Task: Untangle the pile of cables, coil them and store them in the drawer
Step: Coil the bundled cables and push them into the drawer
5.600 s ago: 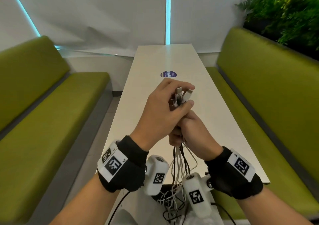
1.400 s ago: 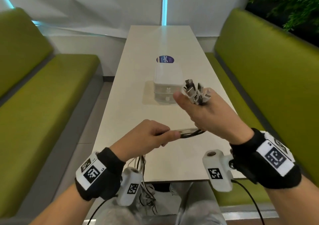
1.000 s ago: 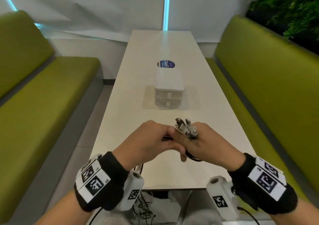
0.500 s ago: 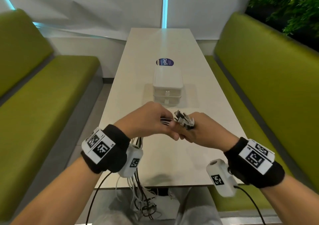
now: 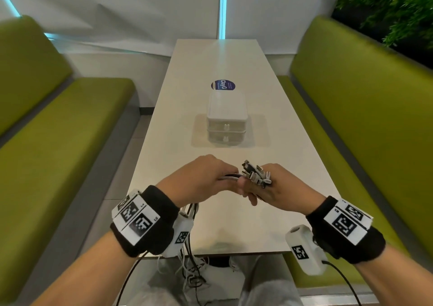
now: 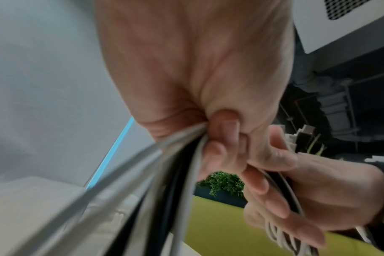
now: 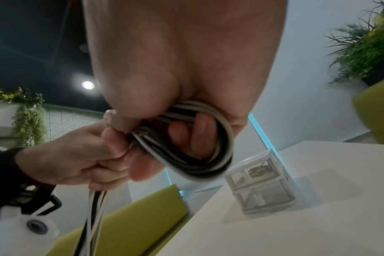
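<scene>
The right hand [image 5: 276, 188] grips a loop of cables [image 7: 208, 155] wound round its fingers [image 7: 200, 131], plugs [image 5: 256, 174] sticking up. The left hand [image 5: 201, 181] clutches the trailing strands. Beyond them, a small drawer box [image 5: 226, 120] stands closed on the table [image 5: 293, 155].

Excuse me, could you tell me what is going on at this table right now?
A person is coiling a bundle of cables. The right hand holds the loop with the connector ends sticking up, while the left hand grips the trailing strands. The small drawer unit on the table sits shut.
</scene>
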{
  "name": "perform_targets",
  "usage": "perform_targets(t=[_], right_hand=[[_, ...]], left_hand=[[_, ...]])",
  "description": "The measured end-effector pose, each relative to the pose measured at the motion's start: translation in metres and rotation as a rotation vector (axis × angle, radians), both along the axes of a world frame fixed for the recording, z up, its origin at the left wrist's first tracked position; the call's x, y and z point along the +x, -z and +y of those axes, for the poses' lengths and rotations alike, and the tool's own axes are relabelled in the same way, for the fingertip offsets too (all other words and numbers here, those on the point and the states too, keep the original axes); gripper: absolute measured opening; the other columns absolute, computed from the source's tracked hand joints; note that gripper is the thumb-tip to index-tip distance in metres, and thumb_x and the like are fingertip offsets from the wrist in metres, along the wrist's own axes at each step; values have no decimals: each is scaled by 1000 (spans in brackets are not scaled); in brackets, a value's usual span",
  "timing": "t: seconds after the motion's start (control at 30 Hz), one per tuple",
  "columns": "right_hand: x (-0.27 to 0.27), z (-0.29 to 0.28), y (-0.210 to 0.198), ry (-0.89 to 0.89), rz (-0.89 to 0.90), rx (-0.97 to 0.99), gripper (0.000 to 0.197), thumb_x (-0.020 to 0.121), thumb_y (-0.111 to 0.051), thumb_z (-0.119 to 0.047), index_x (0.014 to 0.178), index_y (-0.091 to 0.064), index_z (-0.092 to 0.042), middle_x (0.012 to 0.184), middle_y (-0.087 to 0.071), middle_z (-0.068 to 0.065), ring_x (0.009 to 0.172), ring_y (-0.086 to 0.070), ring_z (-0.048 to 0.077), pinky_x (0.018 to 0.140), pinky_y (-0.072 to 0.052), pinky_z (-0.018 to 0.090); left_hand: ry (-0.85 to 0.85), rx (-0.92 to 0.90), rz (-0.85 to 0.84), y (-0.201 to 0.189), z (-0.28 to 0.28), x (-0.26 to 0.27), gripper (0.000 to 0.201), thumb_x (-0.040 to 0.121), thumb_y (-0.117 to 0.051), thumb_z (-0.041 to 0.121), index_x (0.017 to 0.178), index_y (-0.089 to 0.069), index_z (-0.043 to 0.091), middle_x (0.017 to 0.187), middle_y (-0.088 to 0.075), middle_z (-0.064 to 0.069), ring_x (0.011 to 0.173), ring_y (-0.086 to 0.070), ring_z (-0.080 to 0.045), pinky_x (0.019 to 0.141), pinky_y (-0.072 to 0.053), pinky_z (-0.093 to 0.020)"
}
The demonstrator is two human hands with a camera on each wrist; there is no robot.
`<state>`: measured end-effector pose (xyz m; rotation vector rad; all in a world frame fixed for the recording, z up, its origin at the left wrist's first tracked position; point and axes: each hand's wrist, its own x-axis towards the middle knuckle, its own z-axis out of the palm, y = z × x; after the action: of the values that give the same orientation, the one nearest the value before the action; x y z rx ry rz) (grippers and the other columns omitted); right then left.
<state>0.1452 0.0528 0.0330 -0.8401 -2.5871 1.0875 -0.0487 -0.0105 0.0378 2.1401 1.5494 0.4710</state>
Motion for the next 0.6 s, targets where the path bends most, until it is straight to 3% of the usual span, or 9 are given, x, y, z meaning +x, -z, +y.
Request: perform_targets(t=[0.1,0.2,0.27,0.33,0.43,0.53,0.6], right_hand=[[0,-1,-3,-20,-2,5,54,91,-40,-50,66,-73,-16,52,-56,-25,60,-56,-7,60,-36,10],[2,2,-5,-43,36,43,55,91,-41,-49,72,-77,-12,60,-63,-17,61,-56,-5,62,-37,9],[1,2,-8,-47,31,6,56,92,-41,-49,72,-74,-9,56,-64,-15,59,-57,-6,62,-39,10],[-1,1,-9,-55,26,-59,63,91,-37,-58,76,-72,-9,52,-64,-14,59,-60,-1,65,-45,15],[-2,0,-8,-83,44,-148,74,84,-31,-76,86,-70,-13,57,-68,4,60,-64,10,76,-51,27],[-3,-1,-14,-115,61,-295,60,91,-42,-57,87,-66,-2,69,-70,21,67,-71,15,78,-55,32],[-4,-2,-19,-109,115,-472,48,93,-48,-40,90,-62,6,84,-70,29,74,-72,27,77,-59,41]], left_hand=[[22,58,114,3,0,1,26,98,-47,36,86,-62,19,74,-69,3,64,-59,-16,64,-46,-38],[26,89,169,2,1,4,25,101,-45,34,89,-59,17,73,-64,4,65,-54,-16,62,-39,-32],[19,94,202,0,2,5,26,101,-44,35,90,-58,16,75,-65,2,67,-54,-17,62,-39,-32],[20,81,202,-2,3,5,27,100,-43,37,91,-60,18,77,-67,1,68,-57,-18,66,-45,-34],[18,73,213,-3,4,3,36,91,-33,49,88,-59,26,77,-67,2,69,-61,-18,70,-49,-39],[27,85,268,-3,6,2,33,95,-37,45,94,-60,21,84,-70,1,76,-63,-22,73,-49,-42],[39,106,303,-7,7,3,26,100,-43,37,99,-60,17,90,-71,-2,81,-64,-24,75,-48,-39]])
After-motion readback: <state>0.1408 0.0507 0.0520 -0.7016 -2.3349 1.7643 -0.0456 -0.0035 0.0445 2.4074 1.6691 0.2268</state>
